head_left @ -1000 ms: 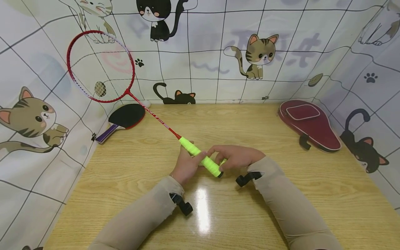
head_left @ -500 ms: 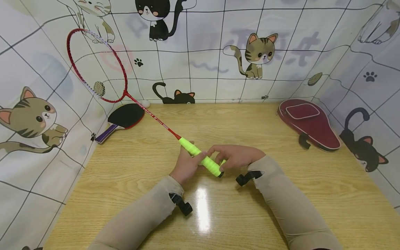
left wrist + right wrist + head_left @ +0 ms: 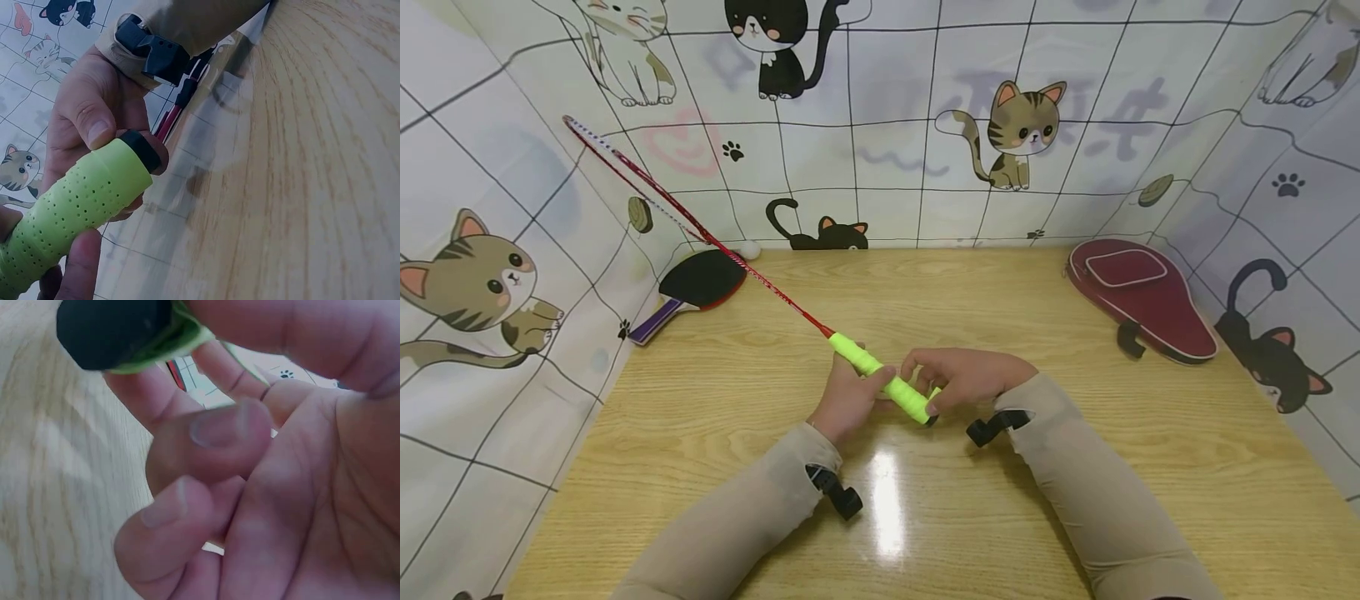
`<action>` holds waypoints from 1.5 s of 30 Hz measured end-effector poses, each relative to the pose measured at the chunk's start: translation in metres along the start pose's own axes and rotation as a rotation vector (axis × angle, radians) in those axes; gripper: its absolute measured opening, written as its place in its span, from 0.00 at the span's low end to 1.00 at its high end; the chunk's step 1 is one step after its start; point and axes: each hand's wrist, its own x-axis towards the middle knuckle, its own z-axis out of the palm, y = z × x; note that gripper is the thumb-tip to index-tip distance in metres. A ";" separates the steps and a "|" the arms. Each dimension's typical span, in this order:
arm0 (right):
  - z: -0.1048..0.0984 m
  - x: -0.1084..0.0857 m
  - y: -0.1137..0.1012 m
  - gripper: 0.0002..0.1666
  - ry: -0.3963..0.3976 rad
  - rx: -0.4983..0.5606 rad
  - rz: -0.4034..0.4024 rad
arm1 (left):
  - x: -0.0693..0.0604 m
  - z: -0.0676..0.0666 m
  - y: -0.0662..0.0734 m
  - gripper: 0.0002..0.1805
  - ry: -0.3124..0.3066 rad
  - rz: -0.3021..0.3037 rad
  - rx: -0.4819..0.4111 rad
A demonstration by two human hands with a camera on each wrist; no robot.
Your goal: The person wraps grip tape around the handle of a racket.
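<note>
A red badminton racket (image 3: 775, 293) slants from the middle of the table up to the left, its head seen nearly edge-on. Perforated neon-yellow grip tape (image 3: 87, 187) wraps its handle. My left hand (image 3: 844, 398) grips the handle midway, thumb on top. At the butt end my right hand (image 3: 966, 377) pinches the tape between thumb and fingers. The black butt cap (image 3: 112, 331) shows in the right wrist view, with a loose strip of tape (image 3: 247, 362) beside the fingers. How the left fingers lie beneath the handle is mostly hidden.
A black table tennis bat (image 3: 703, 279) lies at the table's back left, under the racket shaft, with a white ball (image 3: 749, 249) behind. A dark red bat case (image 3: 1138, 296) lies at the back right. Cat-printed cloth walls (image 3: 895, 150) enclose the wooden table (image 3: 985, 500).
The racket has turned about its long axis, so its head went from a wide oval to nearly edge-on. Both hands stay in almost the same place on the handle.
</note>
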 end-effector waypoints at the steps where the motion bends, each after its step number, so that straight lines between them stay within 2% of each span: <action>1: 0.000 0.000 0.001 0.27 -0.006 0.017 0.000 | 0.000 0.000 0.000 0.43 -0.003 -0.005 -0.005; 7: -0.002 0.001 0.005 0.26 -0.032 0.106 -0.011 | 0.001 -0.002 -0.001 0.43 -0.023 -0.014 -0.030; 13: 0.001 0.004 0.007 0.25 -0.006 0.083 -0.013 | 0.002 0.000 -0.003 0.46 -0.016 0.008 -0.023; 27: -0.001 0.001 0.005 0.24 -0.018 0.078 -0.024 | 0.002 0.000 -0.002 0.42 -0.008 -0.006 -0.063; 36: -0.002 0.003 0.008 0.24 -0.064 0.177 -0.051 | 0.002 0.000 -0.002 0.43 -0.022 0.014 -0.047; 45: -0.001 0.003 0.009 0.23 -0.049 0.157 -0.053 | 0.003 0.001 -0.003 0.42 -0.033 0.015 -0.057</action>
